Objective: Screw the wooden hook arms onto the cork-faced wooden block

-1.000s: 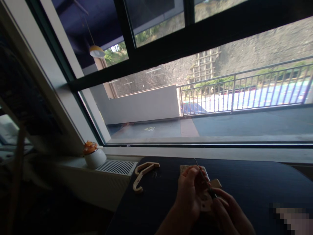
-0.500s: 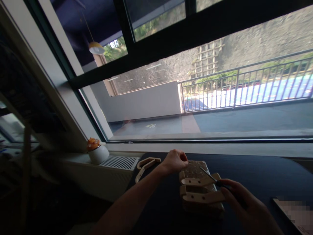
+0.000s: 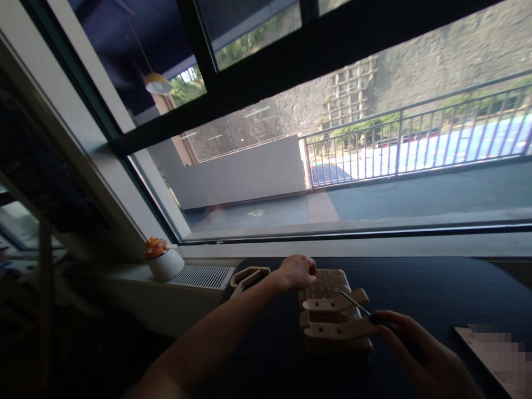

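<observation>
A brown block [image 3: 330, 281] with a shiny, plastic-like surface lies on a dark table [image 3: 419, 288]. Across it rest two pale wooden pieces with dark holes, one farther back [image 3: 328, 305] and one closer [image 3: 332, 331]. My left hand [image 3: 297, 271] is closed at the block's far left corner; whatever its fingers pinch is hidden. In my right hand [image 3: 424, 354] is a screwdriver [image 3: 356, 304], its thin shaft pointing left over the farther wooden piece. The tip ends above the block; contact cannot be made out. More bent wooden pieces [image 3: 250, 274] lie left of my left wrist.
A large window [image 3: 249, 160] rises behind the table, with a sill [image 3: 374, 246] along it. At the left, a white pot with an orange top [image 3: 165, 263] stands beside a vent grille [image 3: 203, 275]. A flat panel [image 3: 477, 354], partly blurred out, lies at the right.
The whole view has shifted slightly. My left hand has drawn back a little from the block's far edge and its fingers look more curled. The screwdriver stays over the wooden pieces.
</observation>
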Demonstrator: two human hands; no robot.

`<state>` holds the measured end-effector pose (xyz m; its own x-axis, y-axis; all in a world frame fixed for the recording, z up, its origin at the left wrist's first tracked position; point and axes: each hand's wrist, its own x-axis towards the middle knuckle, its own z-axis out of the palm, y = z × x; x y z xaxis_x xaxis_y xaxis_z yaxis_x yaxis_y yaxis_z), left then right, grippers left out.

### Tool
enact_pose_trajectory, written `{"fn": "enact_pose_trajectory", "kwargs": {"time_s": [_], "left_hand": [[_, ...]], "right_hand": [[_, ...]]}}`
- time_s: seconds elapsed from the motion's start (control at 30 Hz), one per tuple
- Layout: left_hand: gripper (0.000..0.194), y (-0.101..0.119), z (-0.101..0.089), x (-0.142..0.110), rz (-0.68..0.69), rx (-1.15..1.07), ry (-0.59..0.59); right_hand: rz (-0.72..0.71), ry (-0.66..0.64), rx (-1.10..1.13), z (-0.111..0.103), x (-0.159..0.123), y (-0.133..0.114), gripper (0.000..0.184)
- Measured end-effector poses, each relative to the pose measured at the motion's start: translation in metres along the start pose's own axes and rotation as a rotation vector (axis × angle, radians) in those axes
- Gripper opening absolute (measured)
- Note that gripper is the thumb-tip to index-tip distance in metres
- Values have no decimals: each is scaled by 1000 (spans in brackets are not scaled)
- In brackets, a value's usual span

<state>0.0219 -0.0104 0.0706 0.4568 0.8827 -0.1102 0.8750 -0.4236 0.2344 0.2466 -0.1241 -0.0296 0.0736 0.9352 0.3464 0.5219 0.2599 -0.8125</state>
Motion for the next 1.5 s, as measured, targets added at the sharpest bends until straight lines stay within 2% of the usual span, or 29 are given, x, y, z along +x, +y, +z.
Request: {"fn": "enact_pose_trajectory", "kwargs": {"time_s": [0.1,0.2,0.3,0.4,0.53,0.73,0.9,1.03,1.1,1.17,1.3,1.4,1.5], "left_hand": [[27,-14,-4,-15,-38,-29,36],[29,-33,2,-35,-66,-270,49],[29,-52,25,-55,-184,-438,63],[30,-63,55,-69,-259,-652,-90],[35,-61,79,-74,-236,-847,-119],[31,-55,85,-67,-174,-901,-23],[27,-53,94,-64,-206,-1002,-68],[30,-57,103,-65,-207,-1037,-87],[36,-62,101,-66,-196,-1018,-94],[43,-66,89,-68,-203,-985,-74],[30,-61,41,-65,-252,-959,187],[25,-41,14,-52,-127,-858,207],[24,-19,13,-37,49,-609,151]], "right_hand": [[10,-72,-39,-1,-3,4,34],[3,-177,-95,3,-1,-1,31],[-38,-231,-209,10,6,-15,26],[-119,-311,-339,18,16,-32,22],[-161,-411,-476,26,29,-47,20],[-146,-476,-521,36,39,-62,21],[-132,-510,-463,46,40,-73,21],[-122,-494,-456,45,41,-68,21],[-117,-459,-453,39,41,-63,22],[-106,-414,-437,28,40,-57,22],[-84,-337,-390,9,37,-51,22],[-99,-309,-354,5,34,-50,22],[-117,-278,-339,7,31,-48,21]]}}
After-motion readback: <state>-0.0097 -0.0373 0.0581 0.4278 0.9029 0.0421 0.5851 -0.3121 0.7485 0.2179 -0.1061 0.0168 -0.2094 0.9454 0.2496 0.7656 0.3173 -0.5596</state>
